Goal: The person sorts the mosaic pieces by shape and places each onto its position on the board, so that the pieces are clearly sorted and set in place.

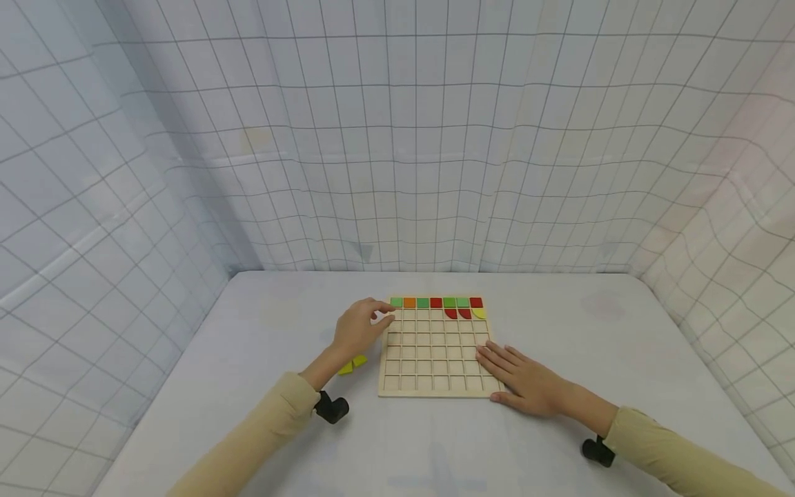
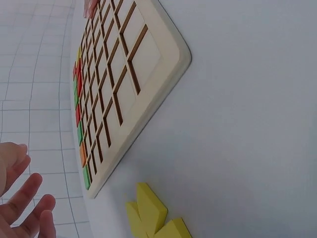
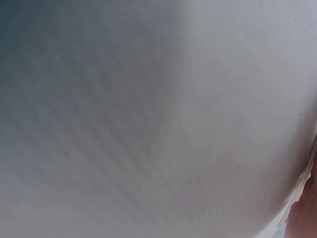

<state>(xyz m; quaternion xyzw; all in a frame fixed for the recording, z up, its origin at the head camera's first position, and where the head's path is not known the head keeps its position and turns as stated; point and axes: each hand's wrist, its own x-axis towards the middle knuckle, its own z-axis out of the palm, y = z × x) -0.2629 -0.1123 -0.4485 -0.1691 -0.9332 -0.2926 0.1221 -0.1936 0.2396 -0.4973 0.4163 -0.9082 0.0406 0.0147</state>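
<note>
A pale wooden grid board [image 1: 428, 395] lies flat on the table. Coloured square tiles [image 1: 436, 302] in green, orange and red fill its far row. Below them, toward the right, sit two red rounded pieces [image 1: 464, 314] and a yellow one [image 1: 479, 313]. My left hand [image 1: 359, 327] hovers at the board's far left corner, thumb and fingers parted with nothing between them; the left wrist view shows its fingers [image 2: 33, 186] spread apart. Flat across the board's near right edge rests my right hand [image 1: 528, 384], fingers extended.
Several loose yellow pieces [image 2: 151, 210] lie on the table left of the board, partly behind my left wrist in the head view. White grid-patterned cloth [image 1: 397, 159] hangs behind and on both sides. The right wrist view is mostly blurred pale surface.
</note>
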